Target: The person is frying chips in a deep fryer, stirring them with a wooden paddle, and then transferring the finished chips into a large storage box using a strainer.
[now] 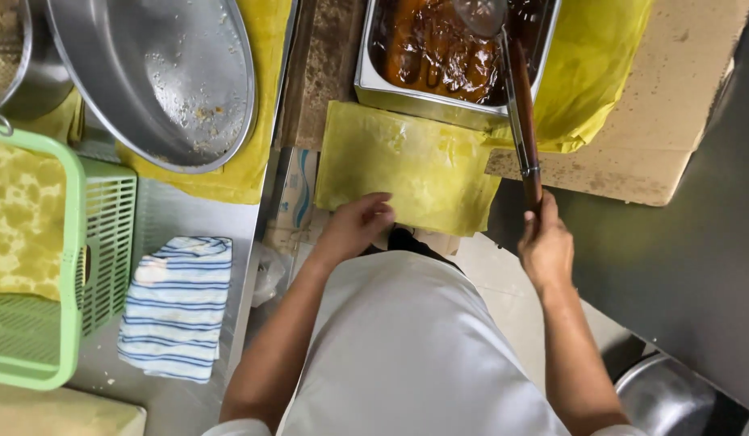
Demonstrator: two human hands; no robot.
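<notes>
1. Right hand (pixel 546 246) is wrapped tight around the wooden end of a long ladle (pixel 520 121) — fingers closed on the handle, knuckles up. The handle runs up and away from the fist, and the metal bowl of the ladle sits over the far end of the steel tray (pixel 439 103).
2. That tray is full of something dark brown and glossy in sauce (pixel 427 44). So the scoop end is well apart from the grip, with the whole handle between them.
3. Left hand (pixel 354 226) rests on the near edge of a thin yellow sheet (pixel 407 165) — fingers curled down onto it, thumb side tucked under the edge from what I can see. Can't tell for sure if it's pinching the sheet or just pressing on it.
4. The sheet lies flat just in front of the tray, touching its near wall, right between the two hands.
5. Off to the left: a big steel bowl (pixel 161 73) on a yellow cloth, a green plastic basket (pixel 100 242) with more yellow sheets in it, and a folded blue-striped towel (pixel 178 305) beside the basket.
</notes>
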